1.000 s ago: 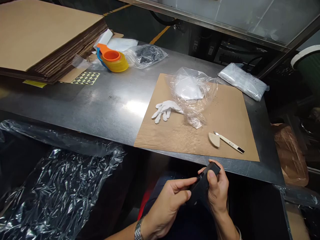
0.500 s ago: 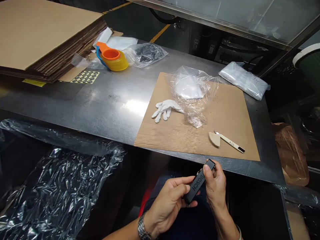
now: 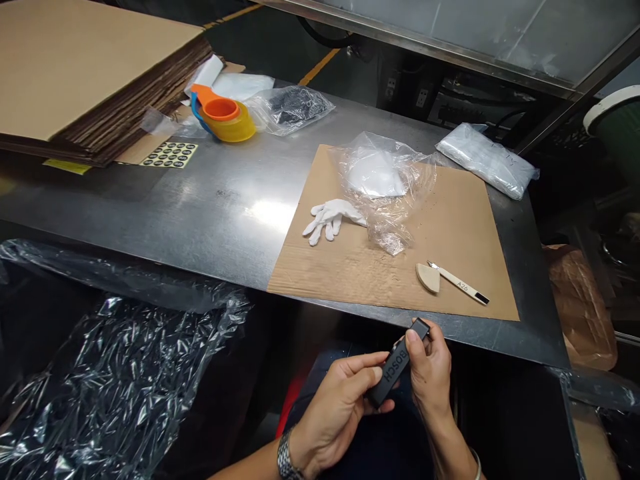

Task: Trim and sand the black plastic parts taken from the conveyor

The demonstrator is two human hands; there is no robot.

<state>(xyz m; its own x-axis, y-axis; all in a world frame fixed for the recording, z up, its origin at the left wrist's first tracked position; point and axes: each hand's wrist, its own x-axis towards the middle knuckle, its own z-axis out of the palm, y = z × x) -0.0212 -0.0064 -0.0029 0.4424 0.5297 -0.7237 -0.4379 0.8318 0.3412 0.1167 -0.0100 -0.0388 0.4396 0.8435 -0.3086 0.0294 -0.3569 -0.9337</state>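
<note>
A black plastic part [image 3: 397, 365], bar-shaped and marked BOSCH, is held tilted between my two hands in front of the table edge. My left hand [image 3: 337, 407] grips its lower end, thumb on the lettered face. The upper end is pinched by my right hand [image 3: 431, 373], with the thumb on top. Some fingers are hidden behind the part. Beyond my hands, a craft knife [image 3: 463, 287] marked A26 lies on the cardboard sheet [image 3: 340, 287]. Beside its blade sits a beige wedge-shaped piece [image 3: 428, 278]. A white glove [image 3: 333, 217] rests farther left on the cardboard.
Clear plastic bags [image 3: 385, 180] lie on the cardboard. A tape roll with an orange core [image 3: 225, 120], a sticker sheet [image 3: 173, 155] and a cardboard stack [image 3: 100, 73] occupy the metal table's left. A wrapped packet [image 3: 487, 160] lies back right. Black plastic sheeting [image 3: 110, 373] covers something at lower left.
</note>
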